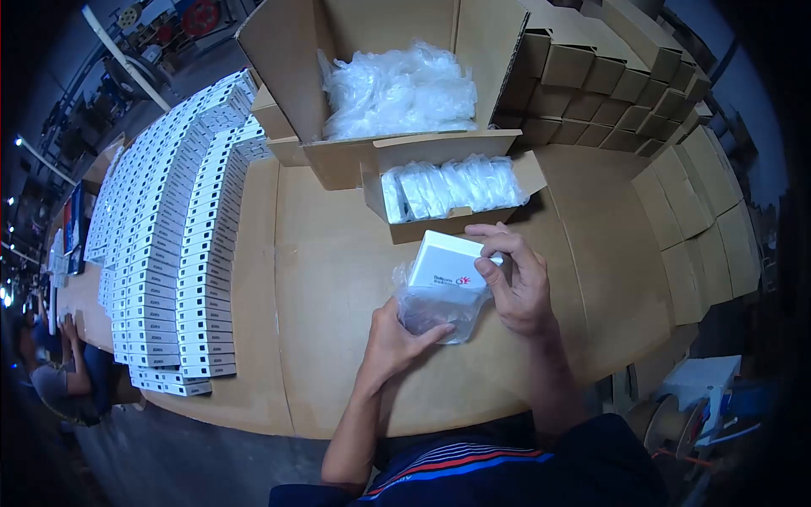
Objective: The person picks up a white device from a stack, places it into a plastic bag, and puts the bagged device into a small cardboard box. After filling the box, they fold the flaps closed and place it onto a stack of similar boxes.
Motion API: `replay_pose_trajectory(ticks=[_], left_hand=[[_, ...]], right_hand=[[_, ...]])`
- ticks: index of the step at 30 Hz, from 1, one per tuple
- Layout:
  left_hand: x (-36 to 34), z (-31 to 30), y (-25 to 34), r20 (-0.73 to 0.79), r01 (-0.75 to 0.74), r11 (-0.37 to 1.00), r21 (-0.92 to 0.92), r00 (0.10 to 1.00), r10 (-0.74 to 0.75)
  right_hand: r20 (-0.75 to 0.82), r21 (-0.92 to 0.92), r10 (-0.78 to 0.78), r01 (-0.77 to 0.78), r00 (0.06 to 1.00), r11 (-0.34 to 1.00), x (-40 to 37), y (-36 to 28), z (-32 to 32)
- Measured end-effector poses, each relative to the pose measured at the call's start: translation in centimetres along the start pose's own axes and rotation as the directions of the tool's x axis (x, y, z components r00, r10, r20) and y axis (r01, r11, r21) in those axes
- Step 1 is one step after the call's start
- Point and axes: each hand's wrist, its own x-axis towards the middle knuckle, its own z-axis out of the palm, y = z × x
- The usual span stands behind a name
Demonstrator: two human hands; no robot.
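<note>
A white box-shaped device (443, 262) with a small red logo sits partly inside a clear plastic bag (435, 314), its top end sticking out. My left hand (397, 342) is closed around the bagged lower part, thumb across the front. At the device's upper right corner, my right hand (517, 283) pinches the edge between thumb and fingers. Just beyond my hands stands a small open carton (439, 230) with a row of bagged white units (456, 188) packed upright in it.
Behind the carton, a large open cardboard box (338, 165) holds a heap of clear plastic bags (401, 91). Tall rows of white boxes (160, 253) line the left. Brown cartons (608, 80) are stacked at back right, more cartons (697, 220) at right. Another person (63, 376) is at far left.
</note>
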Motion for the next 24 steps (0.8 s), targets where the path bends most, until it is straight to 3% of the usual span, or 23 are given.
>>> replay_pose_trajectory(ticks=[2,6,9,11,14,17,19,24], left_hand=[[0.2,0.2,-0.5,-0.028,-0.049,0.999,-0.025,0.998,0.048],[0.0,0.1,-0.6,0.001,-0.055,0.995,-0.079,0.998,0.056],[-0.4,0.4,-1.8,0.029,-0.018,0.907,-0.421,0.999,0.033],[-0.4,0.6,-3.3,-0.01,-0.003,0.878,-0.478,1.0,-0.002],[-0.6,1.2,-4.0,-0.1,-0.025,0.852,-0.523,0.994,-0.032],[-0.5,1.2,-4.6,-0.193,-0.091,0.835,-0.542,0.981,-0.019],[-0.6,0.7,-4.4,-0.162,-0.057,0.846,-0.53,0.986,-0.035],[-0.5,0.6,-4.5,-0.169,-0.083,0.855,-0.512,0.986,-0.005]], right_hand=[[0.003,0.187,0.093,-0.092,0.996,0.978,0.0,0.2,0.6],[0.114,0.131,0.237,-0.251,0.965,0.959,-0.3,0.4,0.8],[0.178,0.057,0.317,-0.332,0.931,0.942,-0.1,0.3,0.8],[0.269,0.082,0.42,-0.455,0.867,0.886,-0.4,1.1,0.6],[0.055,0.404,0.267,-0.266,0.962,0.875,-1.4,1.4,2.4],[0.067,0.596,0.277,-0.261,0.958,0.759,-4.2,3.3,3.2],[0.038,0.709,0.343,-0.267,0.939,0.653,-5.4,3.5,4.1],[0.005,0.683,0.45,-0.332,0.893,0.651,-5.9,2.8,4.8]])
